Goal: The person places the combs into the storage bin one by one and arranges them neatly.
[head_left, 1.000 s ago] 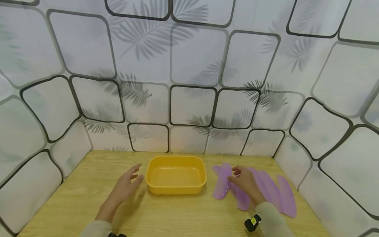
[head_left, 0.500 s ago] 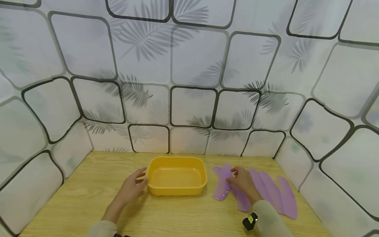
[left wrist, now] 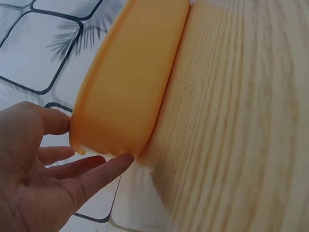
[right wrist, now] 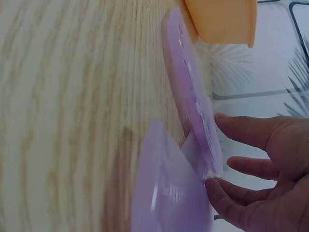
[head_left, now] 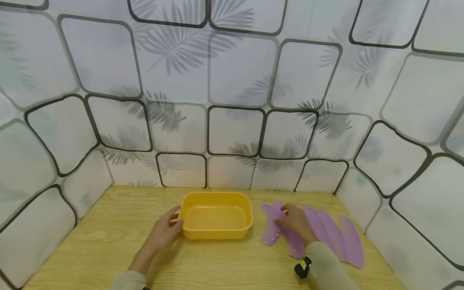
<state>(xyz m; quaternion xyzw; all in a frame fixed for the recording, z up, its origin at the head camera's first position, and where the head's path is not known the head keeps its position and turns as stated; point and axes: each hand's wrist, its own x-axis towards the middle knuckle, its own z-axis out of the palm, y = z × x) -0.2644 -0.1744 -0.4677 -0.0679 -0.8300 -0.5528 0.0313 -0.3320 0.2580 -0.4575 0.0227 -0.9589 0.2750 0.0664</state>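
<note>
A yellow plastic basin [head_left: 216, 233] stands on the wooden table. My left hand [head_left: 164, 231] is at its left end, with the fingers spread. In the left wrist view one fingertip meets the basin's rim and another is at its lower edge. Several flat, curved purple combs [head_left: 351, 239] lie fanned out at the right. Over the leftmost combs is my right hand [head_left: 297, 221]. In the right wrist view its thumb and fingertips are right at the edges of one purple comb [right wrist: 193, 87], which overlaps another comb [right wrist: 169, 193].
The table [head_left: 224, 266] has pale wood grain. Patterned white cloth [head_left: 235, 133] with dark outlines and leaf prints rises behind it and on both sides. A black wrist device [head_left: 302, 268] is strapped at the right sleeve.
My left hand has moved right, up to the basin's left end. The right hand has stayed over the combs, its thumb shifting slightly left. Basin and combs lie as before.
</note>
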